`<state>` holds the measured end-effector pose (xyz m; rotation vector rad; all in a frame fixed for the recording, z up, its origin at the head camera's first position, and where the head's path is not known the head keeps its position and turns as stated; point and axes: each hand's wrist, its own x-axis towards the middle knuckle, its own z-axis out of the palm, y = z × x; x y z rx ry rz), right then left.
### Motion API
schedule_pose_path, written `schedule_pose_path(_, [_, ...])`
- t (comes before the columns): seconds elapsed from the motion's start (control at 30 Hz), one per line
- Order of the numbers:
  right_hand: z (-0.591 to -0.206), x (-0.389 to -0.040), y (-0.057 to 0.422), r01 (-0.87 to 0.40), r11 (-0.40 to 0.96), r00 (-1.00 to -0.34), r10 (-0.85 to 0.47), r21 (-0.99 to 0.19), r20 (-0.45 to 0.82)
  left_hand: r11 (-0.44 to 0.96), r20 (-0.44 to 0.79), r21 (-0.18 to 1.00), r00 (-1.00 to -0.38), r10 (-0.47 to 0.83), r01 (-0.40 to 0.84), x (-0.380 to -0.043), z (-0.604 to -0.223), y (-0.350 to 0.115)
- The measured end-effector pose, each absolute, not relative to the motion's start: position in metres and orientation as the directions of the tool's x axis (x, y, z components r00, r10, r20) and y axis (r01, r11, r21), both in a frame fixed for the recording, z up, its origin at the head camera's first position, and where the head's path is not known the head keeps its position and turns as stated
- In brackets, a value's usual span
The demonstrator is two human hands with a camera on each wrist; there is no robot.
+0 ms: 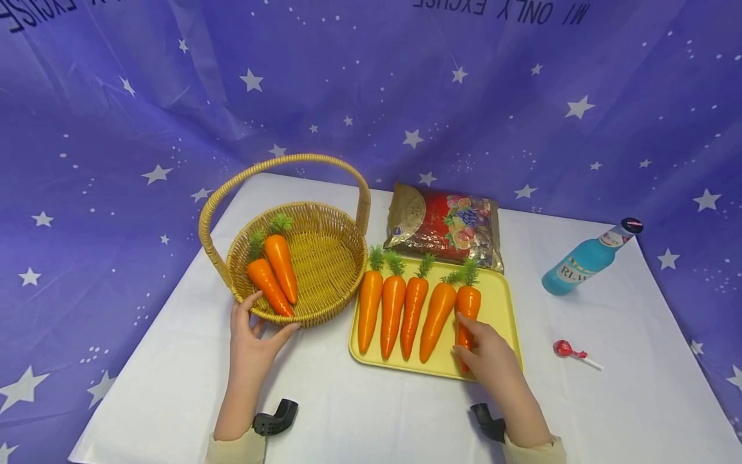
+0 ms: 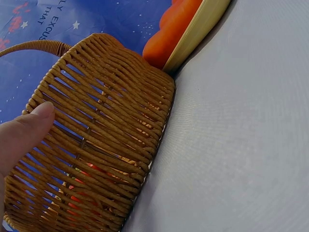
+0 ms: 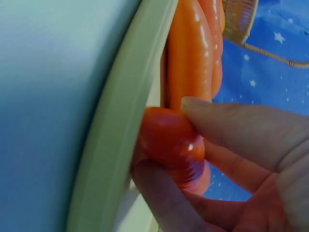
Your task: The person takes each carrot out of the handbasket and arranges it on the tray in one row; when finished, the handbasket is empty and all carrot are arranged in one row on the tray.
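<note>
My left hand (image 1: 255,345) holds the front rim of a wicker basket (image 1: 342,283), with the thumb (image 2: 36,125) against the outer weave. Inside the basket, two orange carrots (image 1: 281,267) with green tops lean side by side at the left. My right hand (image 1: 493,361) grips the rightmost carrot (image 1: 468,301) on a yellow tray (image 1: 498,303); in the right wrist view, thumb and fingers lie on either side of that carrot's tip (image 3: 166,135). Several more carrots (image 1: 393,316) lie in a row to its left, tops pointing away.
Behind the tray lies a shiny red and brown packet (image 1: 443,222) with fruit pictures. A blue bottle (image 1: 585,261) stands at the right, and a red lollipop (image 1: 563,348) lies in front of it. White cloth covers the table; a purple starry cloth (image 1: 371,96) hangs behind.
</note>
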<state>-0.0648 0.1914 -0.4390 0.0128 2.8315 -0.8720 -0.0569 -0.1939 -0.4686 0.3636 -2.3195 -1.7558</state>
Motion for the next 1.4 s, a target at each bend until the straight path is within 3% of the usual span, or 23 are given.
schedule_pose_path(0.47, [-0.44,-0.069,0.169,0.004,0.906,-0.992,-0.048,-0.422,-0.113,0.267,0.05,0.963,-0.948,-0.313,-0.038,-0.058,-0.468,-0.194])
schedule_pose_path(0.77, [-0.438,-0.07,0.17,0.008,0.925,-0.988,-0.052,-0.379,-0.148,0.267,0.052,0.963,-0.949,-0.311,-0.034,-0.059,-0.472,-0.194])
schedule_pose_path(1.07, [-0.412,-0.084,0.172,-0.03,0.951,-0.984,-0.081,-0.306,-0.156,0.265,0.041,0.963,-0.949,-0.312,-0.045,-0.058,-0.472,-0.195])
schedule_pose_path(1.2, [-0.393,-0.093,0.165,-0.097,0.923,-0.988,-0.136,-0.373,-0.078,0.266,0.04,0.963,-0.949,-0.314,-0.047,-0.057,-0.471,-0.195])
schedule_pose_path(1.4, [-0.372,-0.105,0.132,-0.26,0.753,-0.946,-0.325,-0.605,0.003,0.259,0.037,0.965,-0.949,-0.314,-0.048,-0.056,-0.471,-0.195])
